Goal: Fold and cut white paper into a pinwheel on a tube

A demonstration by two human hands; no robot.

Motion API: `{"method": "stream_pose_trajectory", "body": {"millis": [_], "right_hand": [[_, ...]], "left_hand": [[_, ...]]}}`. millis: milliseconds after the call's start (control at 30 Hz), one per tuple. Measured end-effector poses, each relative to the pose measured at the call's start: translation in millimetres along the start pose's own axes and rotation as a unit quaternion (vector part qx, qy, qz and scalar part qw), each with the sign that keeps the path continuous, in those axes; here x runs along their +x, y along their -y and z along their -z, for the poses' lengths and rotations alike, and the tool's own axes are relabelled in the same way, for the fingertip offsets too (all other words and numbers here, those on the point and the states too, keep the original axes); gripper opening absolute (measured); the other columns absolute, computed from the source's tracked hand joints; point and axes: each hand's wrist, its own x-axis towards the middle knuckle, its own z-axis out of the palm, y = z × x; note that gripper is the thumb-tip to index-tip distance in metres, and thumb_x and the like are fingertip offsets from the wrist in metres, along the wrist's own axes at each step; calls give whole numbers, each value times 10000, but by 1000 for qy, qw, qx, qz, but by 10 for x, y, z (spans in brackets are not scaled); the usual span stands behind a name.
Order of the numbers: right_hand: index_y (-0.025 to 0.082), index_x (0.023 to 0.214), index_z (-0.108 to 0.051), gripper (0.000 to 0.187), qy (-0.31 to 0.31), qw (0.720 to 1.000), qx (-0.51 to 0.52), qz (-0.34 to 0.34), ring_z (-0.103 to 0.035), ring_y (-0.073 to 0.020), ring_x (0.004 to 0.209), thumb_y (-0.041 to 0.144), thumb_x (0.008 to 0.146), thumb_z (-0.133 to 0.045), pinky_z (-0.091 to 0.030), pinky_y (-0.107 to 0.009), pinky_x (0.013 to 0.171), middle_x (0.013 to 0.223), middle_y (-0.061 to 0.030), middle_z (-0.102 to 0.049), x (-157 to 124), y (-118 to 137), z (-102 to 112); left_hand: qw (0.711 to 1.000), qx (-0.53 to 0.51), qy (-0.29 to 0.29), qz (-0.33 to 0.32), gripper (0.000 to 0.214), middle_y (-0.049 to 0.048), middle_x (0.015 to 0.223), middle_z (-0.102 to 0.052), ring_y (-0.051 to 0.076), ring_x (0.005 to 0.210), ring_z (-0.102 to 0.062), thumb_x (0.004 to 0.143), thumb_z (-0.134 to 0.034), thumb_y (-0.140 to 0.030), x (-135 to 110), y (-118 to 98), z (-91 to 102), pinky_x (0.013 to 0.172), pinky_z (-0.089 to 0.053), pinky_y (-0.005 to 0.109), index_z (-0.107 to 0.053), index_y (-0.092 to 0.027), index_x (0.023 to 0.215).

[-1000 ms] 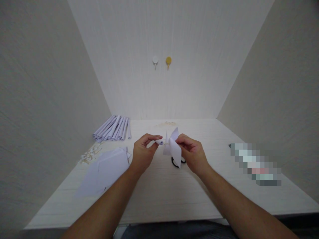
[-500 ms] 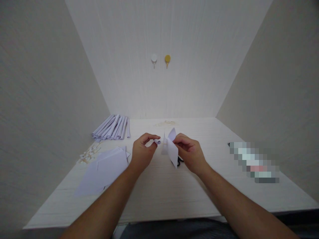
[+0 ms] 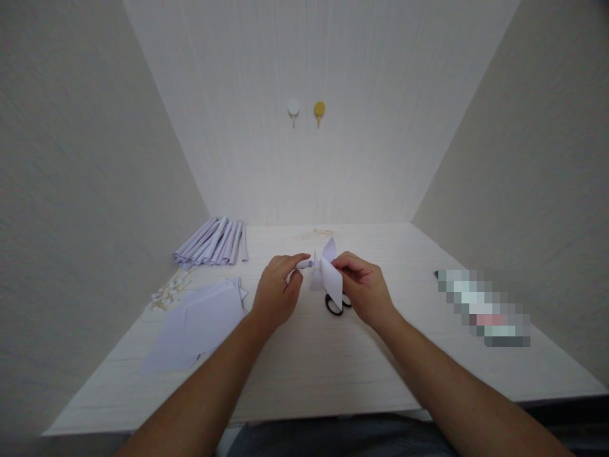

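My left hand [image 3: 276, 289] pinches a small rolled paper tube [image 3: 304, 263] and holds its tip against the back of a folded white paper pinwheel [image 3: 329, 274]. My right hand [image 3: 364, 287] grips that pinwheel from the right with closed fingers. Both hands hover just above the white table [image 3: 314, 368], near its middle. Black scissors [image 3: 335, 303] lie on the table right under the pinwheel, partly hidden by it.
A bundle of rolled paper tubes [image 3: 212, 242] lies at the back left. A stack of white sheets [image 3: 200, 324] sits front left, with small pale bits [image 3: 167, 295] beside it. A blurred patch [image 3: 483, 308] covers something at the right. Two hooks [image 3: 305, 110] hang on the back wall.
My left hand has brought the rolled tube rightward until its tip meets the pinwheel. The pinwheel has risen slightly and the scissors show beneath it again.
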Motion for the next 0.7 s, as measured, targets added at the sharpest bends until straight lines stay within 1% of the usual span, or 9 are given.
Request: {"method": "stream_pose_trajectory", "body": {"millis": [200,300,400,500,700], "right_hand": [[210,688,-736,124,-21,999,26,-31,-535,-141,631,309,688,-810,-423,-260,562,711,1,-629,11,26,-15],[206,675,-724,138,-22,998,35,-37,-531,-133,608,306,678,-820,-427,-252,550,682,10,-624,12,54,-23],[207,663,-717,145,-29,998,38,-29,-525,-129,599,310,681,-817,-429,-250,545,678,13,-620,12,62,-32],[207,667,-716,150,-30,999,27,-25,-531,-135,603,322,687,-810,-436,-256,546,679,9,-626,14,55,-33],[207,672,-715,141,-27,999,24,-32,-526,-132,584,310,685,-810,-425,-256,533,654,16,-613,15,52,-22]], "left_hand": [[999,21,25,-4,389,81,1093,-718,245,1040,-602,962,-430,-199,0,-25,20,939,-440,403,-627,-206,1297],[999,24,26,-22,407,108,1167,-696,246,1084,-584,1007,-404,-247,-14,-44,24,970,-423,411,-565,-185,1375],[999,21,21,-44,421,117,1227,-678,239,1117,-580,1025,-391,-270,-26,-67,27,990,-422,401,-524,-199,1418],[998,21,9,-54,411,110,1240,-679,238,1144,-583,1026,-403,-286,-30,-89,31,1004,-426,391,-539,-213,1408],[998,6,-26,-63,322,103,1212,-702,228,1143,-601,1017,-454,-271,-26,-104,23,1010,-442,381,-629,-210,1281]]}}
